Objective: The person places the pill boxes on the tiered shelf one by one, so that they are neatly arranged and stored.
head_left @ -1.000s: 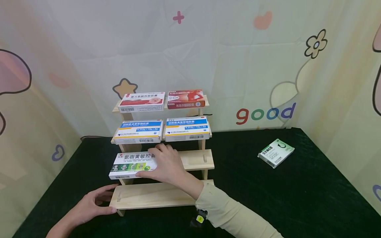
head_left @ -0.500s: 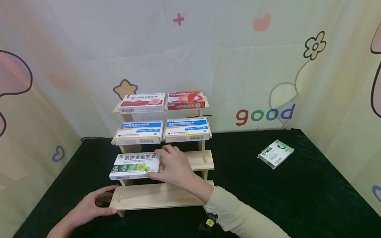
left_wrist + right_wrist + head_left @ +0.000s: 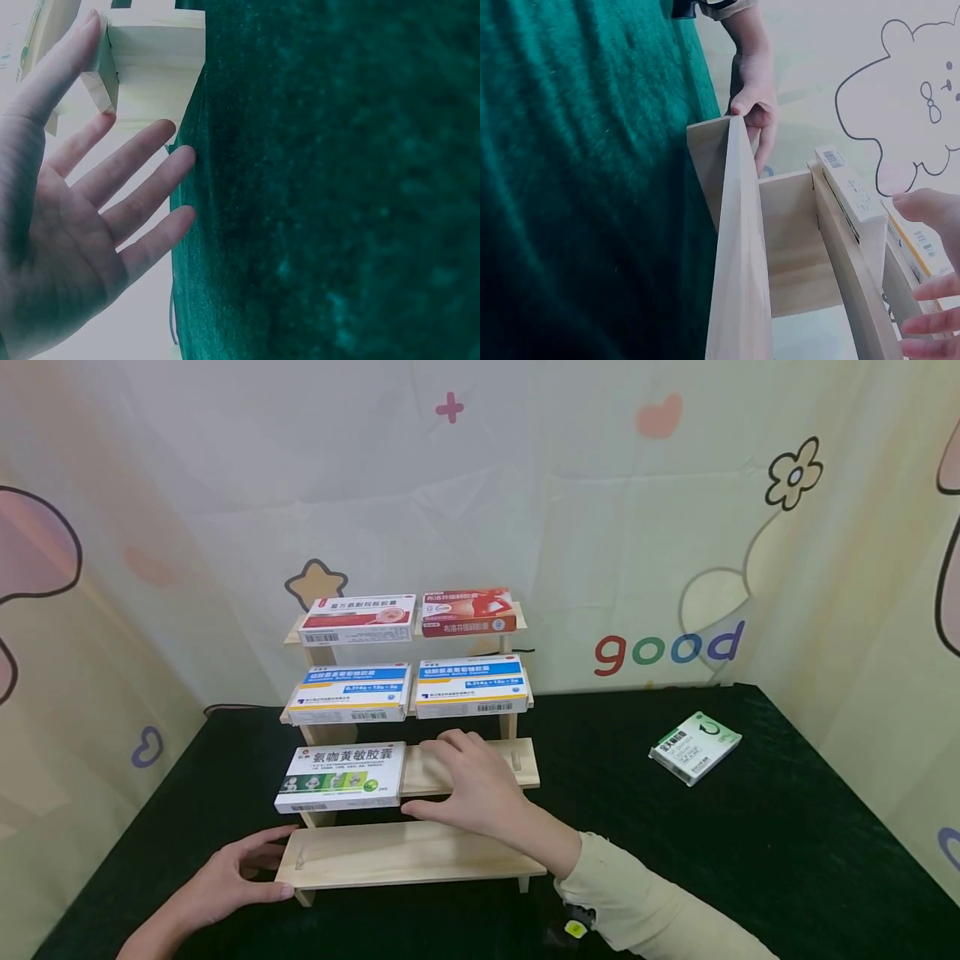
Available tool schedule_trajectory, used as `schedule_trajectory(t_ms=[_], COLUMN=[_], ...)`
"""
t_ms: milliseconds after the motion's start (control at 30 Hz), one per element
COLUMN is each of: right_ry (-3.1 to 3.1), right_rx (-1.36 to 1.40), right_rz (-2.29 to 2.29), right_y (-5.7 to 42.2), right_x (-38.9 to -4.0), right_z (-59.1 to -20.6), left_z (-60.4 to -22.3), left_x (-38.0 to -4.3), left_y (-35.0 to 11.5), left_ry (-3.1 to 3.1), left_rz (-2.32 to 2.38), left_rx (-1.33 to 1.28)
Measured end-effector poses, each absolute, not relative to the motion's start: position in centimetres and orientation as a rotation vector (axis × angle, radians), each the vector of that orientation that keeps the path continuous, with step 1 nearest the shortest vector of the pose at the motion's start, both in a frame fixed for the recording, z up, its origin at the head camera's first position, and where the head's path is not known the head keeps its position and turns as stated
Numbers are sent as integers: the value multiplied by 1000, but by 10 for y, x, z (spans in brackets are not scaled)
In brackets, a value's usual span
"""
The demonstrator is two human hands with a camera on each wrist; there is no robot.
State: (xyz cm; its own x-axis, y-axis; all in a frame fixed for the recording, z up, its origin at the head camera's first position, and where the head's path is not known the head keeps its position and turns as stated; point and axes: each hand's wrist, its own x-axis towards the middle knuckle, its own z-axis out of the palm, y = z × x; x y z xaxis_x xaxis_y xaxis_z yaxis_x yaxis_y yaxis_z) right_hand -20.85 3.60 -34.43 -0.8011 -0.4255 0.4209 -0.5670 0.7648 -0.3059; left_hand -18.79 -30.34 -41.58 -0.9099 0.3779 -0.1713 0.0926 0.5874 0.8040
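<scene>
A wooden tiered stand (image 3: 412,856) bears medicine boxes on its upper steps. My left hand (image 3: 213,885) holds the left end of its lowest step. In the left wrist view the thumb and index finger of that hand (image 3: 79,225) pinch the board (image 3: 103,79), with the other fingers spread out straight. On the step above lies a white medicine box with a green band (image 3: 341,767), at the left side. My right hand (image 3: 483,789) hovers over the bare right part of that step, fingers loosely bent and holding nothing. A gap separates it from the white box (image 3: 853,191) in the right wrist view.
Two blue-and-white boxes (image 3: 471,685) fill the second step from the top. A white-and-red box (image 3: 358,620) and a red box (image 3: 468,612) sit on the top step. Farther right, a green-and-white box (image 3: 696,747) lies on the dark green cloth (image 3: 637,835).
My right hand has let go of the white box with the green band and moved right, away from it. The box stays on its step. My left hand has not moved.
</scene>
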Motion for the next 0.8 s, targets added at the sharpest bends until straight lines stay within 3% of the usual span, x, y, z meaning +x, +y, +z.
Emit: schedule_trajectory(t_ms=[800], right_ry=[-2551], right_rx=[692], right_rz=[490], right_y=[115], right_x=[-208], right_z=[-351], left_z=[-416], left_x=[-188], left_y=[-303], left_ry=[2504], left_rz=[1218], left_rx=[379])
